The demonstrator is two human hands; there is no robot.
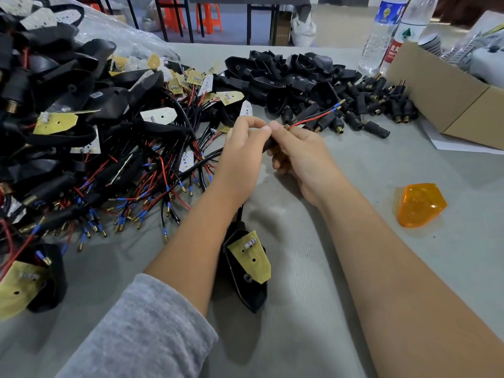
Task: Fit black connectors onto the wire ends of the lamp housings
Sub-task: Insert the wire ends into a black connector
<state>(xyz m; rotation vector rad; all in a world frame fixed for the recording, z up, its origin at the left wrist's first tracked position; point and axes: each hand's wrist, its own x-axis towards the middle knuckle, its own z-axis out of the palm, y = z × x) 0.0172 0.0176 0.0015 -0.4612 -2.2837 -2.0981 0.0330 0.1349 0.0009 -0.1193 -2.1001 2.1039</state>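
Note:
My left hand [246, 140] and my right hand [296, 151] meet above the grey table, fingertips touching. Between them they pinch a black connector [268, 144], mostly hidden by my fingers, with a brass tip. A red wire and a black wire [313, 118] run out of it to the upper right, ending in blue-sleeved terminals. A black lamp housing [245, 279] with a yellow circuit board lies on the table between my forearms, its cable leading up toward my hands. Loose black connectors [376, 105] lie in a heap beyond my hands.
A big tangle of wired housings [95, 148] fills the left side. Empty black housings [283, 75] are piled at the back. A cardboard box [447, 96] and two water bottles [387, 31] stand at the right. An orange lens [420, 204] lies right of my right forearm.

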